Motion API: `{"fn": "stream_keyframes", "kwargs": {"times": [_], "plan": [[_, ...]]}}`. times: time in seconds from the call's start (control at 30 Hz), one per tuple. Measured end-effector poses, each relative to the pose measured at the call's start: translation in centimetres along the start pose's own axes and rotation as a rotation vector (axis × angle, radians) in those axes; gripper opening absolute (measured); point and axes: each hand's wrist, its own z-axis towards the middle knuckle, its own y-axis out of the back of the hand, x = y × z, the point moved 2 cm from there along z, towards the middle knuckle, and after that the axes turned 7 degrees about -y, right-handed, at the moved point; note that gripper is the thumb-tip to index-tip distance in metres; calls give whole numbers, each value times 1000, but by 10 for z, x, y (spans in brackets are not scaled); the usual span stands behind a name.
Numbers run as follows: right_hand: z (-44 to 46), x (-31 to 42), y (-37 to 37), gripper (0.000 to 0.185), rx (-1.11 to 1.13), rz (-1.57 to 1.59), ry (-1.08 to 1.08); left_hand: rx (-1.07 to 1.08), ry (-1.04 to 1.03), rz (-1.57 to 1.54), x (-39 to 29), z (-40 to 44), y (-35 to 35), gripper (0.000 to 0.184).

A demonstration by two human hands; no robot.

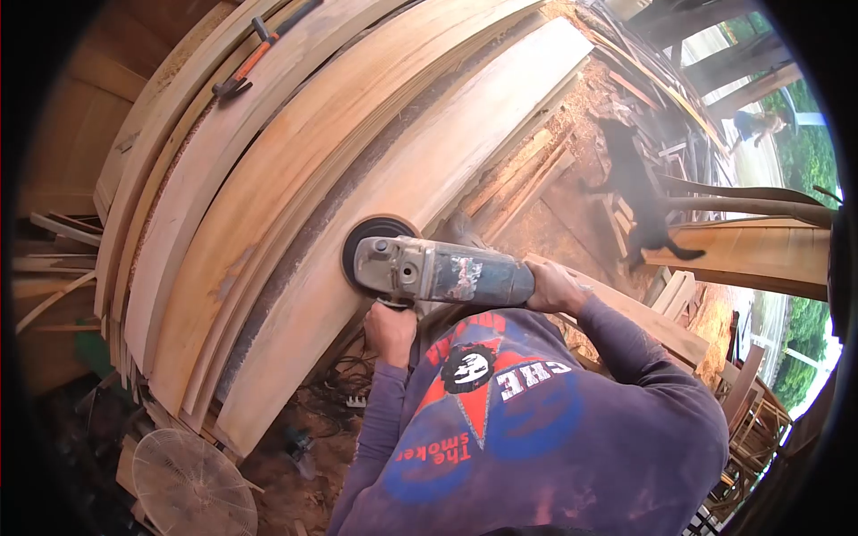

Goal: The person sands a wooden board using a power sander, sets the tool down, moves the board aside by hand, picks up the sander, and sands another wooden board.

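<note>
An angle grinder [474, 272] with a round sanding disc [362, 234] lies across the light wooden plank [308, 326] nearest me. Its disc is on the plank's face. My left hand [391, 333] is closed near the grinder's head, around what looks like its side handle, which the fingers mostly hide. Around the rear end of the grinder's body my right hand [556, 288] is wrapped. Both forearms are in purple sleeves, and my printed shirt [554, 429] fills the bottom of the view.
Several long curved planks [268, 196] lie beyond the one under the disc. A hammer [246, 70] with an orange handle rests on them. A round wire fan guard [192, 482] stands lower left. A black dog [633, 183] is among wood scraps at right. Another person [755, 125] is far off.
</note>
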Motion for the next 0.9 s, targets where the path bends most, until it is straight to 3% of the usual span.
{"fn": "stream_keyframes", "kwargs": {"times": [0.17, 0.33, 0.63, 0.83, 0.9], "plan": [[-4, -49, 27, 40, -117, 248, -81, 96, -201, 25, -85, 48, -31, 23], [0, -97, 74, 32, -178, 339, -323, 245, -370, 88, -188, 99, -75, 25], [45, -207, 147, 32, -345, 435, -391, 399, -542, 184, -373, 173, -151, 32], [68, -225, 177, 31, -379, 495, -471, 439, -604, 241, -431, 197, -158, 37], [68, -210, 181, 34, -360, 451, -402, 396, -616, 275, -429, 204, -158, 40]]}}
